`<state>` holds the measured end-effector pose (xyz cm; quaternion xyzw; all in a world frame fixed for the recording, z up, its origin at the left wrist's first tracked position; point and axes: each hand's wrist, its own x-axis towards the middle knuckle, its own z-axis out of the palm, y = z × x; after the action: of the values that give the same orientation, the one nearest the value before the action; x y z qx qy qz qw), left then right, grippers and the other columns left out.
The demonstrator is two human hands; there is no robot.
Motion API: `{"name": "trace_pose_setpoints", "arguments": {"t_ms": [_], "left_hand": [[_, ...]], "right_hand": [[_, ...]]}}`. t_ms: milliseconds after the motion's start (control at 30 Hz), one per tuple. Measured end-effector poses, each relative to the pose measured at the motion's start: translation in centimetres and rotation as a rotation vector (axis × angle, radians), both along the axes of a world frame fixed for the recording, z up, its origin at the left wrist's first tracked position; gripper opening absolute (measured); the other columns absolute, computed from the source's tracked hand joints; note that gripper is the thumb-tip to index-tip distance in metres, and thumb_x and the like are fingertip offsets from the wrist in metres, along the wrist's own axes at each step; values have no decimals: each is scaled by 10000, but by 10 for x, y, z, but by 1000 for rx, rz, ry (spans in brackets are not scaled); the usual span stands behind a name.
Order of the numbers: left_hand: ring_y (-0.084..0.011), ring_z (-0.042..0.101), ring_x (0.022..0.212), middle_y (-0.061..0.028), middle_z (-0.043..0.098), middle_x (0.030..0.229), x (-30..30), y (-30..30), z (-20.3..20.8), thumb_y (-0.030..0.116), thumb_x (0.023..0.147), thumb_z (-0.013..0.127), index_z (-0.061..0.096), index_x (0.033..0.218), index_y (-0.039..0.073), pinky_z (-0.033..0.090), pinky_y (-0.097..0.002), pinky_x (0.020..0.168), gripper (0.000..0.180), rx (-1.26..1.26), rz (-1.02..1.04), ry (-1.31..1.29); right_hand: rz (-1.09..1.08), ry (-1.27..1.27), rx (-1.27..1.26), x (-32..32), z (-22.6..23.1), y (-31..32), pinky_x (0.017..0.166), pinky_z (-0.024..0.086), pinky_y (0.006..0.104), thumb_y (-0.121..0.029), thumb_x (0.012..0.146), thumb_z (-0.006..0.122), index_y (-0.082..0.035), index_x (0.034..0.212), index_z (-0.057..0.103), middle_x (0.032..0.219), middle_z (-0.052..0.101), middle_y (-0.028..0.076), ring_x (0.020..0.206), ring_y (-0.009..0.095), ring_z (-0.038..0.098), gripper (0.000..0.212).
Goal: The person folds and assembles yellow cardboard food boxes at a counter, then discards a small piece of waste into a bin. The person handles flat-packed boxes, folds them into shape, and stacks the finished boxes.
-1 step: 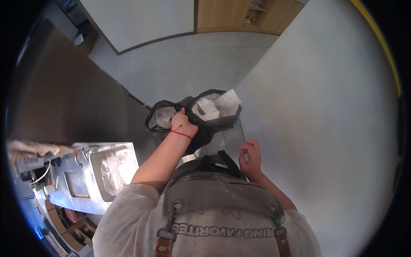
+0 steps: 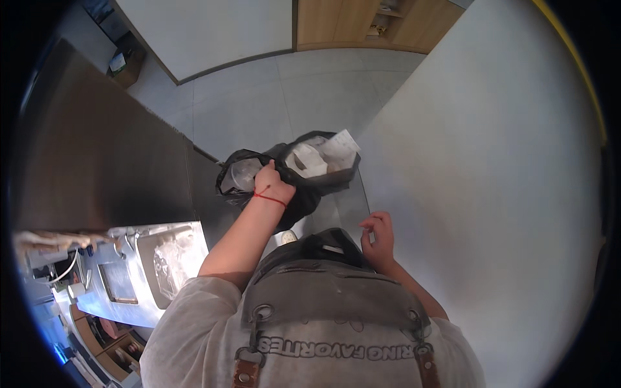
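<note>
My left hand (image 2: 275, 184), with a red string round its wrist, is closed on the gathered edges of two black garbage bags. The left bag (image 2: 228, 189) gapes round a clear plastic container (image 2: 246, 173). In the mouth of the right bag (image 2: 336, 183) lie white paper or card pieces (image 2: 310, 160), and one sheet (image 2: 343, 143) sticks up over the rim. Both bags hang in front of me above the floor. My right hand (image 2: 380, 237) is off to the right beside my apron (image 2: 317, 294), its fingers loosely bent, a gap before the thumb, nothing in it.
A pale wall or panel (image 2: 491, 194) rises close on my right. To my left stand a dark metal cabinet side (image 2: 116, 142) and a counter with a sink (image 2: 152, 252) holding clear plastic. Grey floor tiles (image 2: 246, 90) lead to a white wall and wooden cabinets (image 2: 336, 26).
The left hand and the bags have shifted slightly left and up in the picture. A light shoe tip now shows more below the bags. The right hand stays about where it was.
</note>
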<state>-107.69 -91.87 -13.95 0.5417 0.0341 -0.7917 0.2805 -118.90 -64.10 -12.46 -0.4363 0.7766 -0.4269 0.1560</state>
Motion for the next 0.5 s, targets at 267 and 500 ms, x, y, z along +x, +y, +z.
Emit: {"name": "trace_pose_setpoints", "arguments": {"t_ms": [267,500], "left_hand": [[-279,593,1170,-99,622,1268,-73,-231,-39,193,1034,282,588,1219,47,419,-440,1079,385,-233,157,236],[-298,615,1154,-165,682,1161,-60,-393,-22,360,781,704,695,1144,93,485,-333,981,452,-1070,-1052,-1262]], "right_hand": [[432,-171,694,-136,-225,-144,809,510,425,-50,806,586,-35,977,689,1057,648,210,955,338,649,200],[483,215,874,-203,-245,-343,841,515,452,-100,824,540,-52,963,704,1053,693,179,1000,364,647,220]]}}
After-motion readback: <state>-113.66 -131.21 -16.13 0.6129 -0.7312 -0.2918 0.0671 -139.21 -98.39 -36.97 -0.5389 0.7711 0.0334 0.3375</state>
